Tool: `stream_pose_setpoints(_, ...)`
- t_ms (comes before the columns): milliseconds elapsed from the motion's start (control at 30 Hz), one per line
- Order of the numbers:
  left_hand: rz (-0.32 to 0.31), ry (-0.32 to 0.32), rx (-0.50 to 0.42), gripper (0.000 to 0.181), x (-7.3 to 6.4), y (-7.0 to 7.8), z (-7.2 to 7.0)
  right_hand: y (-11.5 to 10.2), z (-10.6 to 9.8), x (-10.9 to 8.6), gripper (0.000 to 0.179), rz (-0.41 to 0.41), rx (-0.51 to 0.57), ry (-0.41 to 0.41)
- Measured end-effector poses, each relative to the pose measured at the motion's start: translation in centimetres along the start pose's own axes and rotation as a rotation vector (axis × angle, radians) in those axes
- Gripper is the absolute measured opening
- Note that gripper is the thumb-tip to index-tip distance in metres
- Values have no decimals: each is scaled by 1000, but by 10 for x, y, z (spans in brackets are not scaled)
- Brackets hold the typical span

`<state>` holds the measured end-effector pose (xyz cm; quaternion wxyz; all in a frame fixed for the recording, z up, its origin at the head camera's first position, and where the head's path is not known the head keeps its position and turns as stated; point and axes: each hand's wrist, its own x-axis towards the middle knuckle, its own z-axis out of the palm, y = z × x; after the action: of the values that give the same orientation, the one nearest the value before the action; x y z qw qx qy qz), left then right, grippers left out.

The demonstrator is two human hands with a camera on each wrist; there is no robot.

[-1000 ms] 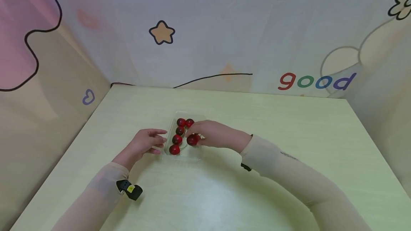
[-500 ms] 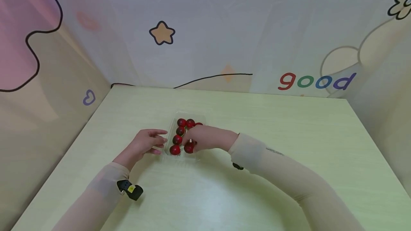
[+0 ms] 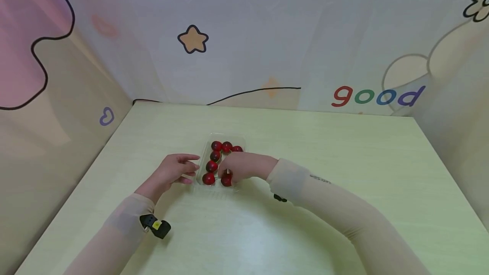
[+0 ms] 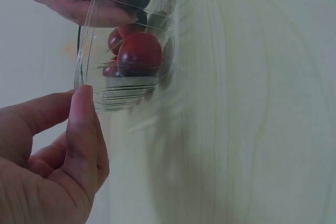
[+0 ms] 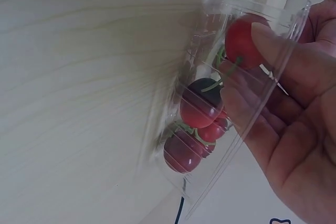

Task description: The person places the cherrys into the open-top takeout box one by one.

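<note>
A clear plastic tray (image 3: pixel 217 134) sits on the table, with dark red cherries (image 3: pixel 212 166) arranged inside it. My right hand (image 3: pixel 247 165) reaches into its right side. Between thumb and fingers it pinches a green-stemmed cherry (image 5: pixel 241 38) at the near right corner, seen best in the right wrist view. At the left rim my left hand (image 3: pixel 173 169) has its fingers extended, fingertips right at the plastic edge (image 4: pixel 86 45) in the left wrist view. Part of the tray's right side is hidden behind the right hand.
The pale wood-grain table (image 3: pixel 305 207) spreads around the tray. A printed backdrop (image 3: pixel 244 33) stands along its back and sides. Small black cameras (image 3: pixel 155 225) are strapped at both wrists.
My right hand has moved left and toward me, setting its cherry lower at the tray's near right corner. A cherry at the far right has come into view. The left hand stays put.
</note>
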<state>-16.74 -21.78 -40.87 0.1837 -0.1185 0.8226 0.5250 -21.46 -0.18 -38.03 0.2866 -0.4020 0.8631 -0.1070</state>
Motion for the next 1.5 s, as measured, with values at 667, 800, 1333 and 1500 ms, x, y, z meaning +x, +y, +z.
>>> stream_pose_setpoints(667,-7,-6,-7,44,0,-2,0,-1,6,4,38,6,-32,-38)
stream_pose_setpoints(800,-8,-8,-11,44,0,-3,1,0,7,5,38,14,-42,-42)
stream_pose_setpoints(1333,0,-5,-6,44,0,0,0,1,4,4,39,-11,-50,-44)
stream_pose_setpoints(1500,0,-1,-7,44,1,0,-1,2,4,7,41,-17,-62,-54)
